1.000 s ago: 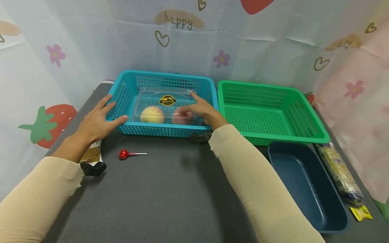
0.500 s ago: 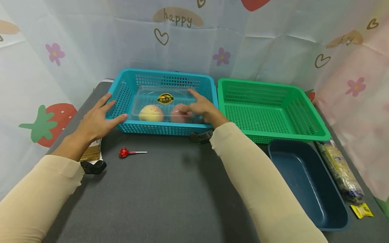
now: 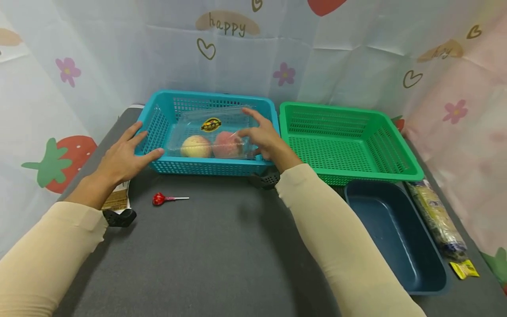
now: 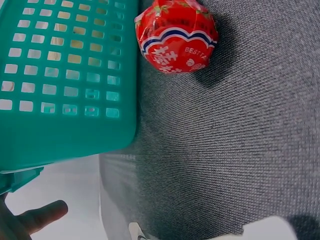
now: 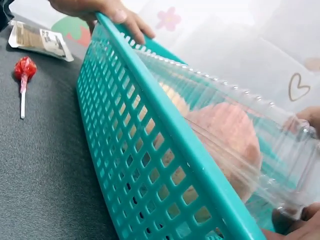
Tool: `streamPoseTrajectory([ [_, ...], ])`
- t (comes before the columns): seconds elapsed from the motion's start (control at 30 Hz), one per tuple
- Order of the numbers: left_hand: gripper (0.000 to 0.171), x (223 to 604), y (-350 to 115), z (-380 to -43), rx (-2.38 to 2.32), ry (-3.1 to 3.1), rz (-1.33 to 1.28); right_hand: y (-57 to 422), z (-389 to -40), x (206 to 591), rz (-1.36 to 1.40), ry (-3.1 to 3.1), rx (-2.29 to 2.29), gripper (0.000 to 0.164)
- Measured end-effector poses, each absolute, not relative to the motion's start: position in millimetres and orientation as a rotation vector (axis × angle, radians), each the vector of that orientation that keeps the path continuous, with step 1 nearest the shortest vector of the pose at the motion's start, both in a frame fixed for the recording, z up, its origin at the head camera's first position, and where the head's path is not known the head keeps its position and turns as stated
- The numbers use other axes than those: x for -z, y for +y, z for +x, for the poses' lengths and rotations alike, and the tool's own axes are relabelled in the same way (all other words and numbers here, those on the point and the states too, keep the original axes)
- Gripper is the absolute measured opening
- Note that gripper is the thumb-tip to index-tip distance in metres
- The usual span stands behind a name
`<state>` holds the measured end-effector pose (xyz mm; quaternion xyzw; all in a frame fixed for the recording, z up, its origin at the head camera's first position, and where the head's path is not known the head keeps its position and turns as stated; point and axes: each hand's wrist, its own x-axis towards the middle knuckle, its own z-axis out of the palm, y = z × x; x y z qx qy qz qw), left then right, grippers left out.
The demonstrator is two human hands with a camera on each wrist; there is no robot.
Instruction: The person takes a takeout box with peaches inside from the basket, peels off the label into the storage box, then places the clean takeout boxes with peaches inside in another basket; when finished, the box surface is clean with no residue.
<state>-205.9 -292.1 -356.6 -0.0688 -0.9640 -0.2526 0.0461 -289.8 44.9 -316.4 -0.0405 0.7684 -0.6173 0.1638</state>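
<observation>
My right hand (image 3: pixel 269 138) grips the right end of a clear plastic fruit box (image 3: pixel 233 116), which has a black-and-gold label. Inside the box are a yellowish peach (image 3: pixel 196 146) and a redder peach (image 3: pixel 227 144). The box sits tilted within a blue mesh basket (image 3: pixel 198 168), its right end raised. Part of that end is hidden by my fingers in the head view. My left hand (image 3: pixel 123 154) rests on the basket's front left corner with fingers spread, the thumb lying over the rim; the right wrist view shows this hand (image 5: pixel 107 10) at the far corner.
A red lollipop (image 3: pixel 158 199) lies before the basket, near a packet (image 3: pixel 119 199) partly under my left wrist. To the right stand a green basket (image 3: pixel 350 178) and a dark blue tub (image 3: pixel 390 237). Beyond the tub are a clear-wrapped package (image 3: pixel 437 220) and a yellow sachet (image 3: pixel 464 269).
The fruit box's right end has risen and the box has tilted, with my right hand lifting slightly. The redder peach has shifted left, closer to the yellowish one. My left hand has stayed put.
</observation>
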Motion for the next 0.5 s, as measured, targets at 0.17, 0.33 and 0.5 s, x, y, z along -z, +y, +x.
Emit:
streamPoseTrajectory([
  [0.17,0.088,358,-293,-206,0.78,-2.939,-0.216,52,-284,315,-0.127,2.199,1.897,0.066],
  [0.33,0.088,358,-292,-207,0.778,-2.937,-0.221,62,-279,311,-0.121,2.082,2.08,0.067],
  [0.5,0.088,357,-291,-206,0.781,-2.936,-0.214,72,-274,301,-0.092,2.057,2.153,0.067],
])
